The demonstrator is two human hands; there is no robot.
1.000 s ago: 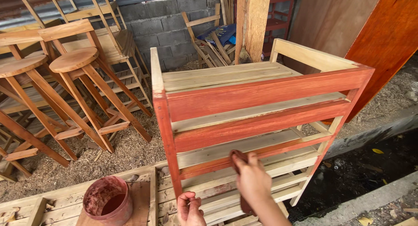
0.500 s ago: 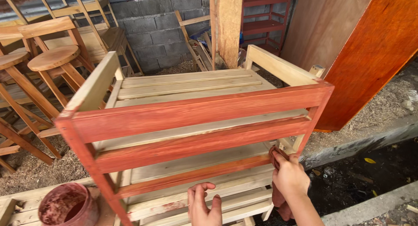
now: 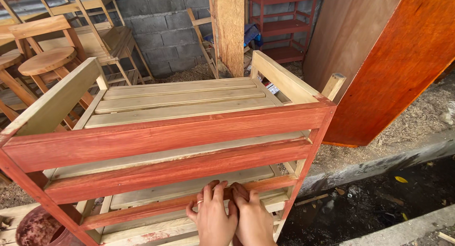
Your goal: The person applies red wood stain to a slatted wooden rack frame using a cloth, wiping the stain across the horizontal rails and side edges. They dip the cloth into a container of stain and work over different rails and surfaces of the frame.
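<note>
Hands (image 3: 232,217) now together, rack (image 3: 166,132) base cropped

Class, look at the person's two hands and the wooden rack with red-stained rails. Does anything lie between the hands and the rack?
Nothing visible does. The left hand and the right hand rest side by side, fingers already touching the lowest red-stained rail of the wooden rack. No object sits between hands and wood.

Round wooden stools (image 3: 45,61) stand at the left before a grey block wall (image 3: 163,23). A red shelf unit (image 3: 283,25) stands behind a wooden post (image 3: 230,30). A reddish board (image 3: 403,65) leans at right; a stained bucket (image 3: 35,227) sits lower left.
</note>
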